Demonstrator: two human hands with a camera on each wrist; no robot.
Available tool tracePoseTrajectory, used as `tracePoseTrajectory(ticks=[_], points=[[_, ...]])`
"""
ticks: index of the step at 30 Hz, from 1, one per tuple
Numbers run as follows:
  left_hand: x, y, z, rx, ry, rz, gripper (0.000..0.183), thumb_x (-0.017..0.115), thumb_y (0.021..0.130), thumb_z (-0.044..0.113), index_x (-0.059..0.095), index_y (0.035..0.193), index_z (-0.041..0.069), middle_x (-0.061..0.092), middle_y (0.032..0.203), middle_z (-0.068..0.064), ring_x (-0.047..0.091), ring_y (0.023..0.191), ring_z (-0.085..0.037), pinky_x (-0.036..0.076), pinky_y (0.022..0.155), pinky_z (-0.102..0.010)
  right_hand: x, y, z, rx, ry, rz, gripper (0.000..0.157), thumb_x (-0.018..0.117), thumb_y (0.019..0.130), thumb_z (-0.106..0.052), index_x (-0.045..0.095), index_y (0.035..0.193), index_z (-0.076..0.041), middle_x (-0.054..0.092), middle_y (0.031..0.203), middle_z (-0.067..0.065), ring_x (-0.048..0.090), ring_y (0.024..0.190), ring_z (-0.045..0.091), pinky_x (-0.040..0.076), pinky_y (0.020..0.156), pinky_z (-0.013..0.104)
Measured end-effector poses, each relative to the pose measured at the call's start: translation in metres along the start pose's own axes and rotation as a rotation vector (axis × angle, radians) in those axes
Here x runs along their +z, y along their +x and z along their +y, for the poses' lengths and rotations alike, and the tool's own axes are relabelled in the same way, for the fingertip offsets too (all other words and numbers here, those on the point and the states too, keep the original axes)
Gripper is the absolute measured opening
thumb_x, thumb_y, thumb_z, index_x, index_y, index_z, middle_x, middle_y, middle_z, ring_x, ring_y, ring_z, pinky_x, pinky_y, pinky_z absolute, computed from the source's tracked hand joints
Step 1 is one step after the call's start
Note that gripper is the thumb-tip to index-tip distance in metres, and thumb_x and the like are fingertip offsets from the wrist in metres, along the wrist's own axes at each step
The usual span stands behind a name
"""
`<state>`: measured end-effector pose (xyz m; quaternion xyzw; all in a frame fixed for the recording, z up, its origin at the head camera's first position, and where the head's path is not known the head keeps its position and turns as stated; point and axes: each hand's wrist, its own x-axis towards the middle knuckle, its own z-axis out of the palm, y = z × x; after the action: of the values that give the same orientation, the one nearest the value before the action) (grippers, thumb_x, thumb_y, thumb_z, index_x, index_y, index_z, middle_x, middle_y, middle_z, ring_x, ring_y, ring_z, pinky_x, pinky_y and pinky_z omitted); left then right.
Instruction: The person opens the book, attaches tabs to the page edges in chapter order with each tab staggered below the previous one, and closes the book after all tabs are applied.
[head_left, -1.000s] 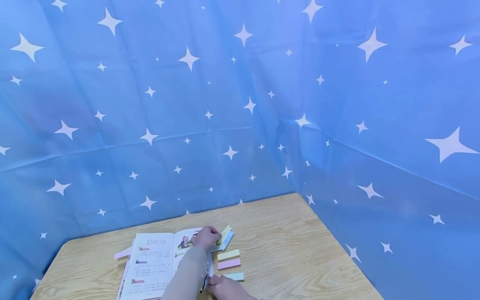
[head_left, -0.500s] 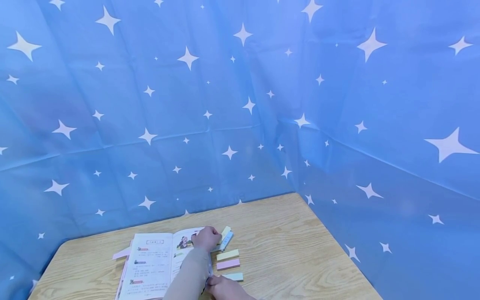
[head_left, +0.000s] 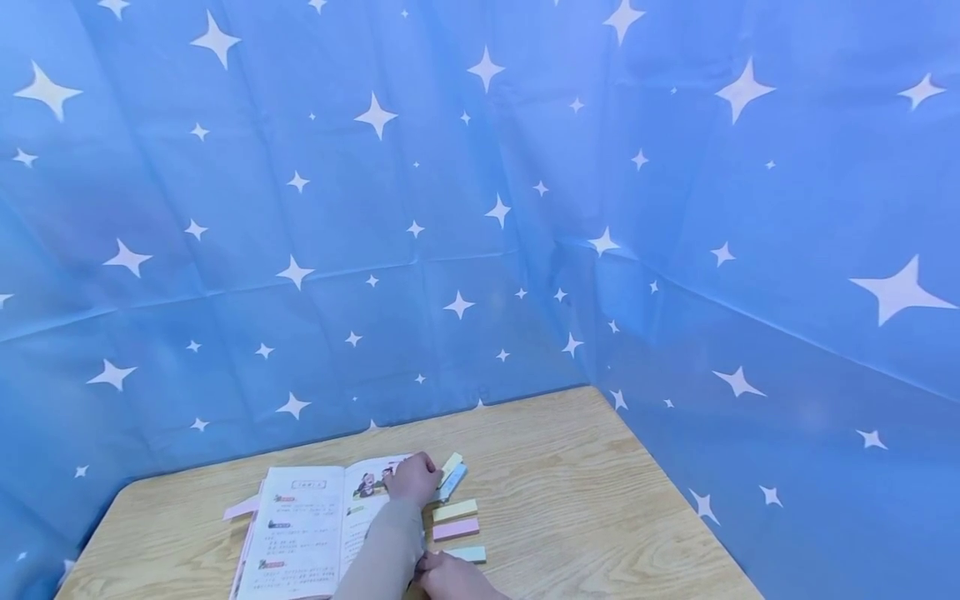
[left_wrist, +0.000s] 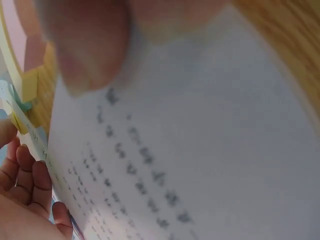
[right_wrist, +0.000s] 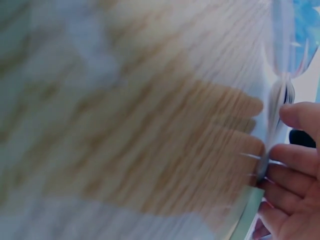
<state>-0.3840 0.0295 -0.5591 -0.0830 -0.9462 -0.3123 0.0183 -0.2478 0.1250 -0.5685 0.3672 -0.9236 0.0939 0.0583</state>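
Pinched in the right hand (head_left: 453, 575), bottom centre of the head view, is seemingly the edge of the open book (head_left: 303, 529); the left hand (head_left: 414, 479) bends over its top right corner. One pink tab (head_left: 242, 507) already juts from its left side; sticky-note pads (head_left: 456, 529) lie to its right. Left wrist view: far left, the left hand's thumb meets a yellow tab (left_wrist: 19, 123); whether pinched, I cannot tell, so this step looks unfinished. Right wrist view: at right, thumb and fingers close on page edges.
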Motion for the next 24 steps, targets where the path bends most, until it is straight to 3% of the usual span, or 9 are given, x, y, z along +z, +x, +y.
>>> tracePoseTrajectory(ticks=[4, 8, 11, 13, 17, 20, 24], points=[[0.001, 0.0, -0.005, 0.003, -0.027, 0.002, 0.023, 0.069, 0.087, 0.023, 0.056, 0.071, 0.014, 0.051, 0.063, 0.003, 0.048, 0.062, -0.018, 0.036, 0.083, -0.064, -0.001, 0.001, -0.002, 0.019, 0.017, 0.002, 0.013, 0.073, 0.081, -0.03, 0.077, 0.089, -0.021, 0.063, 0.092, -0.018, 0.052, 0.076, -0.01, 0.042, 0.06, 0.006], [-0.002, 0.003, -0.011, 0.01, -0.12, -0.011, 0.021, 0.067, 0.09, 0.021, 0.059, 0.073, 0.012, 0.052, 0.064, 0.002, 0.047, 0.06, -0.017, 0.042, 0.069, -0.047, -0.007, 0.002, -0.003, 0.045, 0.056, -0.005, 0.006, 0.074, 0.082, -0.025, 0.072, 0.082, -0.02, 0.062, 0.086, -0.016, 0.048, 0.065, -0.009, 0.039, 0.053, 0.008], [-0.012, 0.003, -0.019, 0.019, -0.182, -0.028, 0.018, 0.066, 0.091, 0.019, 0.06, 0.076, 0.011, 0.053, 0.066, 0.001, 0.048, 0.06, -0.015, 0.042, 0.058, -0.034, -0.011, 0.006, -0.006, 0.039, 0.023, -0.008, 0.016, 0.073, 0.083, -0.03, 0.064, 0.071, -0.021, 0.067, 0.091, -0.013, 0.051, 0.064, -0.006, 0.038, 0.049, 0.011], [-0.02, 0.002, -0.026, 0.048, -0.185, -0.041, 0.016, 0.066, 0.091, 0.017, 0.062, 0.077, 0.01, 0.055, 0.067, 0.002, 0.049, 0.06, -0.015, 0.042, 0.056, -0.031, -0.013, 0.009, -0.008, 0.045, 0.015, -0.02, 0.026, 0.071, 0.082, -0.031, 0.055, 0.063, -0.021, 0.066, 0.085, -0.01, 0.049, 0.06, -0.003, 0.035, 0.045, 0.013], [-0.034, -0.005, -0.039, 0.137, -0.095, -0.059, 0.012, 0.07, 0.088, 0.017, 0.065, 0.078, 0.013, 0.056, 0.069, 0.005, 0.05, 0.063, -0.013, 0.045, 0.059, -0.031, -0.017, 0.012, -0.01, 0.092, 0.085, -0.034, 0.031, 0.069, 0.079, -0.028, 0.049, 0.056, -0.02, 0.069, 0.089, -0.008, 0.045, 0.057, -0.002, 0.03, 0.044, 0.014], [-0.041, -0.016, -0.048, 0.217, 0.015, -0.069, 0.009, 0.074, 0.084, 0.018, 0.067, 0.079, 0.014, 0.059, 0.072, 0.007, 0.055, 0.068, -0.014, 0.049, 0.069, -0.037, -0.02, 0.012, -0.01, 0.105, 0.116, -0.029, 0.033, 0.068, 0.078, -0.026, 0.045, 0.054, -0.02, 0.064, 0.075, -0.011, 0.04, 0.052, -0.001, 0.028, 0.042, 0.015], [-0.053, -0.037, -0.06, 0.298, 0.127, -0.108, 0.009, 0.075, 0.08, 0.022, 0.071, 0.084, 0.016, 0.066, 0.088, 0.002, 0.063, 0.089, -0.024, 0.05, 0.088, -0.047, -0.023, 0.011, -0.007, 0.122, 0.131, -0.057, 0.037, 0.067, 0.079, -0.026, 0.04, 0.054, -0.019, 0.035, 0.053, -0.012, 0.031, 0.046, 0.003, 0.023, 0.041, 0.018]])
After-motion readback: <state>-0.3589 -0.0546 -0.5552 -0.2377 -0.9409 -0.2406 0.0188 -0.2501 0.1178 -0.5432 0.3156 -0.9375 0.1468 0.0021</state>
